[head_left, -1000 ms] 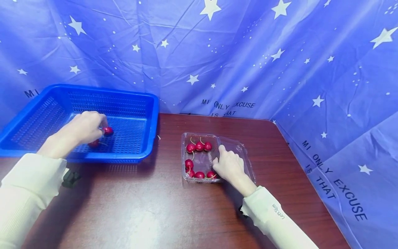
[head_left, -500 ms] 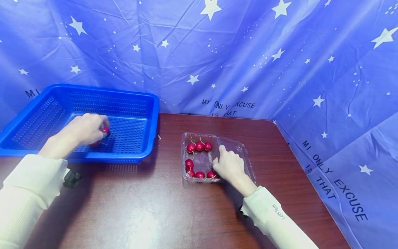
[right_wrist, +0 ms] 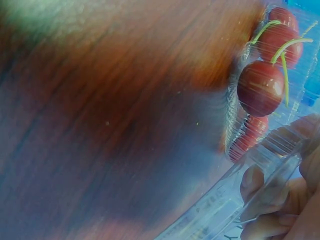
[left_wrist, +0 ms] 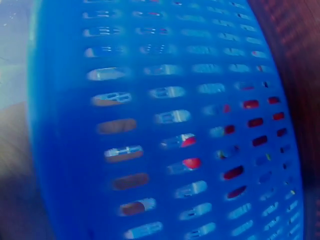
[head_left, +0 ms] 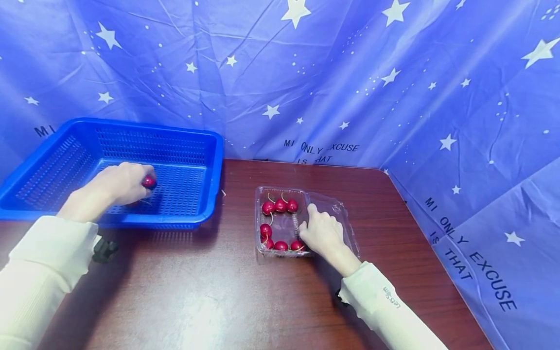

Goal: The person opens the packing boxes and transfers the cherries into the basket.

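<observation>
Inside the blue plastic basket (head_left: 207, 194), my left hand (head_left: 114, 184) pinches a red cherry (head_left: 149, 182) at its fingertips. Under that hand another cherry is almost wholly hidden. The left wrist view shows mostly the slotted basket wall (left_wrist: 65, 150), with red patches behind its slots. My right hand (head_left: 323, 233) grips the near-right side of a clear plastic box (head_left: 258, 218). Its fingers (right_wrist: 265, 227) show through the plastic in the right wrist view. Several cherries (head_left: 281, 206) with green stems lie along the box's back, left and front sides.
The box's clear lid (head_left: 334, 206) lies folded open to the right, partly behind my right hand. A brown wooden table (head_left: 218, 287) carries both containers. Blue star-printed cloth (head_left: 245, 73) hangs behind and along the right side.
My left fingers have closed round a cherry in the basket and the hand has shifted slightly. The second cherry has become covered by the hand. My right hand and the box stay put.
</observation>
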A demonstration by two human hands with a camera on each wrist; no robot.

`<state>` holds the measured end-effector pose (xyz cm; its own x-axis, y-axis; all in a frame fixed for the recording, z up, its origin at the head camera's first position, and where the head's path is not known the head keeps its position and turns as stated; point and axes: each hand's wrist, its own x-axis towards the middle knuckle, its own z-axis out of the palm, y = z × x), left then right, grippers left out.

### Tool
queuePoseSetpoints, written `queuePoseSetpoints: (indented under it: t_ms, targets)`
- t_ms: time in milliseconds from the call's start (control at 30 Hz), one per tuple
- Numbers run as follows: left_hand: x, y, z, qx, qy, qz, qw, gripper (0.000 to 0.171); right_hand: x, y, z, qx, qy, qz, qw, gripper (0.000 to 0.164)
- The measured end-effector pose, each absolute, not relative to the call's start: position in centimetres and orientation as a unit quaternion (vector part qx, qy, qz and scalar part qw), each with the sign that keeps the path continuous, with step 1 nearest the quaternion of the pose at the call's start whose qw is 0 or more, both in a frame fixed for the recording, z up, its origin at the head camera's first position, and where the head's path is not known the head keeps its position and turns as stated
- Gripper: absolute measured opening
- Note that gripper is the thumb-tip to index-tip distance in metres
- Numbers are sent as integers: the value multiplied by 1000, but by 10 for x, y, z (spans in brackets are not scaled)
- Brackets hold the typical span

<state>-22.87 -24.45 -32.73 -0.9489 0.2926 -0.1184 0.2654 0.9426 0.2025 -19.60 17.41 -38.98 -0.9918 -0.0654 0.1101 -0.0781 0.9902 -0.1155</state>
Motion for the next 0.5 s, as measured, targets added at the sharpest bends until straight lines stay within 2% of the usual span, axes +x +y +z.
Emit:
queuePoseSetpoints:
  t_ms: [500]
  targets:
    - [-230,-229,-302,120,986,106,51,42,-197,175,-390,36,-996,63,50,24]
